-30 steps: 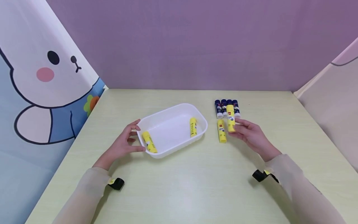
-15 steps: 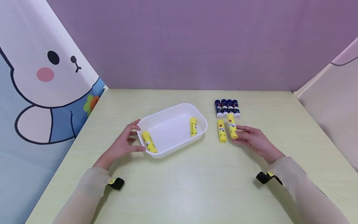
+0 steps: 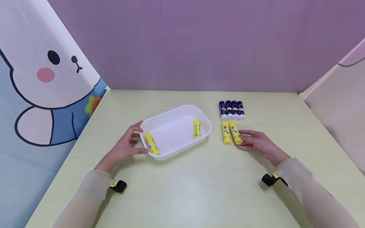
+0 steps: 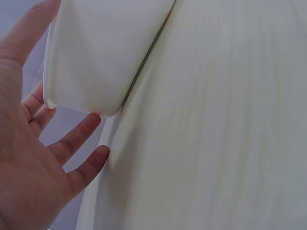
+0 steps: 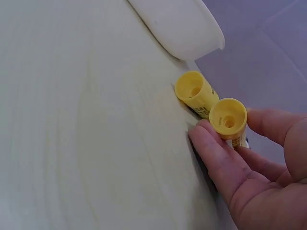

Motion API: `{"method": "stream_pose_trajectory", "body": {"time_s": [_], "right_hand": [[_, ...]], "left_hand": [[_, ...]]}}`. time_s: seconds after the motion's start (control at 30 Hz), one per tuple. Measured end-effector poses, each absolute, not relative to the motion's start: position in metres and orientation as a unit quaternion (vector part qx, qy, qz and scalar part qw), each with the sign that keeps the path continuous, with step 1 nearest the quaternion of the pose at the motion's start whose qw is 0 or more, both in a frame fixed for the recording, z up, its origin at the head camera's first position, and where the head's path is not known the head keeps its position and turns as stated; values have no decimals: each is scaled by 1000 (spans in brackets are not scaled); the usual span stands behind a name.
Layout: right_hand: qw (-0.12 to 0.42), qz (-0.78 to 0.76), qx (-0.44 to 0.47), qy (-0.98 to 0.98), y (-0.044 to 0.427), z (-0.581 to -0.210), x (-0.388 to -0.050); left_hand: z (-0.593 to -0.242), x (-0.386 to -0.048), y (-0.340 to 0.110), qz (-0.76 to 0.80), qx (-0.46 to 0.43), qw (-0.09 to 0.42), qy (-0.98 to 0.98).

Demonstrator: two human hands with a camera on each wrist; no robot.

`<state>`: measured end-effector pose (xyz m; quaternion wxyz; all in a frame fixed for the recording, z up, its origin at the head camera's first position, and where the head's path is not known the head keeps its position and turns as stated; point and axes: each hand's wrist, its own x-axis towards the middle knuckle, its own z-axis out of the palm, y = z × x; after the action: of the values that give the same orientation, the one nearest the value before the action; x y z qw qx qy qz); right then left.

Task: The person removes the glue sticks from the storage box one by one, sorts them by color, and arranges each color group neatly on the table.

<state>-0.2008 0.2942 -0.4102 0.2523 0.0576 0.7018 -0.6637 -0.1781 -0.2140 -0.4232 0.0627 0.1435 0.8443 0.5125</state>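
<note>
A white plastic tray point(image 3: 171, 155) sits on the table with two yellow glue sticks inside, one glue stick point(image 3: 152, 144) at its left end and another glue stick point(image 3: 197, 129) at its right. My left hand point(image 3: 125, 144) holds the tray's left end, thumb at the near corner and fingers at the rim farther back. Between thumb and fingers, my right hand point(image 3: 258, 144) pinches a yellow glue stick point(image 3: 235, 133), its hollow base facing the wrist camera. That stick leans slightly beside another yellow glue stick point(image 3: 226, 133) lying on the table. Fingers partly hide its near end.
Several dark blue glue sticks with white ends point(image 3: 232, 110) lie in a row just behind the yellow pair. A purple backdrop point(image 3: 199, 47) rises at the table's far edge. A cartoon-printed cloth point(image 3: 45, 95) hangs at the left.
My right hand has brought its yellow glue stick toward me and down, from over the blue row to beside the other yellow one. My left hand and the tray have stayed put.
</note>
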Motion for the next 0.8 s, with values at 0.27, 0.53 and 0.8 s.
{"method": "stream_pose_trajectory", "body": {"time_s": [0.27, 0.53, 0.8], "right_hand": [[269, -637, 43, 721, 295, -412, -208], [322, -591, 23, 739, 296, -407, -221], [338, -561, 15, 755, 295, -403, -228]], "left_hand": [[-419, -177, -213, 517, 146, 64, 841], [-422, -176, -215, 514, 146, 60, 843], [-424, -177, -215, 515, 151, 58, 842]]}}
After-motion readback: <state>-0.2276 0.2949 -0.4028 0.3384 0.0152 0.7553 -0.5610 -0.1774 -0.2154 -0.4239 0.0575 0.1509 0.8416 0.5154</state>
